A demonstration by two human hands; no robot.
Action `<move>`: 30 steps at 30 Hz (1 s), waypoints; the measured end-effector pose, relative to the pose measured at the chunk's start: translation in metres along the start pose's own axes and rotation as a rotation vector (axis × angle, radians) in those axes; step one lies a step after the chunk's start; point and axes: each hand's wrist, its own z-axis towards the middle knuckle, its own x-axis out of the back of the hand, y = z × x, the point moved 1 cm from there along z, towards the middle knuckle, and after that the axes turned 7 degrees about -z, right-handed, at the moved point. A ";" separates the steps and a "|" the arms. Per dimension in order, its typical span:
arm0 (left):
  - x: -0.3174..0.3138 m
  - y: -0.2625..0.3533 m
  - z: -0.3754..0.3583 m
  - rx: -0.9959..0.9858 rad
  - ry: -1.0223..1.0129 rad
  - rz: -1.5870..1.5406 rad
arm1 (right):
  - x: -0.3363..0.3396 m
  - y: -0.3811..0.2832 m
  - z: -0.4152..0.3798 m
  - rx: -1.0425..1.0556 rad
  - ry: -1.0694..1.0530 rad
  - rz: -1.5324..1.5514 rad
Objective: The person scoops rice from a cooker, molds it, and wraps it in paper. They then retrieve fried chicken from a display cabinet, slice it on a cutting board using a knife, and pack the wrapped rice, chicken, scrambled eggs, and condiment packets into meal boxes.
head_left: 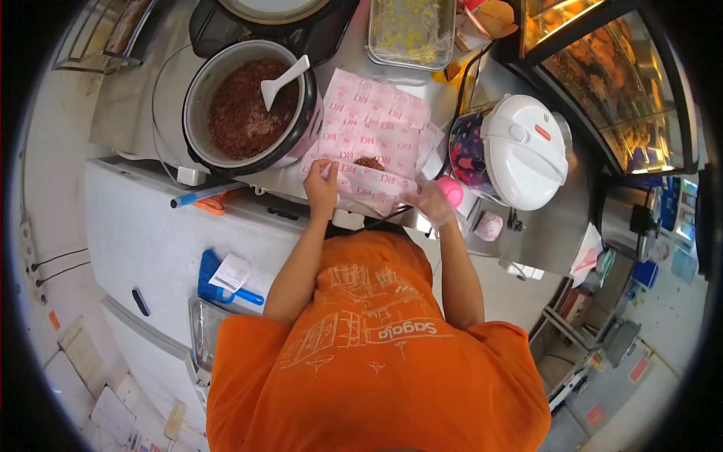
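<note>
My left hand (322, 184), bare, pinches the near left edge of a pink-printed sheet of wrapping paper (373, 120). A clear plastic glove covers my right hand (433, 202), whose fingers hold the paper's near right edge. The near part of the sheet is folded up against a small mound of reddish-brown rice (369, 163), partly hiding it. To the left of the paper stands a pot (194, 124) of reddish-brown rice with a white rice paddle (286, 79) resting in it. Just beside my right hand is a round pink object (451, 192).
A white-lidded rice cooker (525, 151) stands to the right, near a small wrapped packet (489, 226). Behind the paper lies a film-covered metal tray (410, 56). A lit glass food case (602, 83) borders the back right. A blue brush (211, 275) lies at lower left.
</note>
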 end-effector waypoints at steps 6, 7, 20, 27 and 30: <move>0.001 -0.006 0.012 0.056 0.085 -0.022 | -0.042 0.032 -0.016 -0.077 0.222 0.740; 0.000 -0.007 0.012 0.086 0.093 -0.007 | -0.049 0.038 -0.012 -0.078 0.237 0.709; 0.007 0.051 -0.024 -0.364 -0.149 0.496 | -0.035 0.006 0.012 -0.157 0.690 0.023; -0.015 0.049 0.014 -0.318 -0.259 0.569 | -0.008 -0.062 0.143 0.467 0.384 -0.896; -0.013 0.058 0.020 -0.336 -0.252 0.559 | -0.014 -0.079 0.184 0.406 -0.019 -1.108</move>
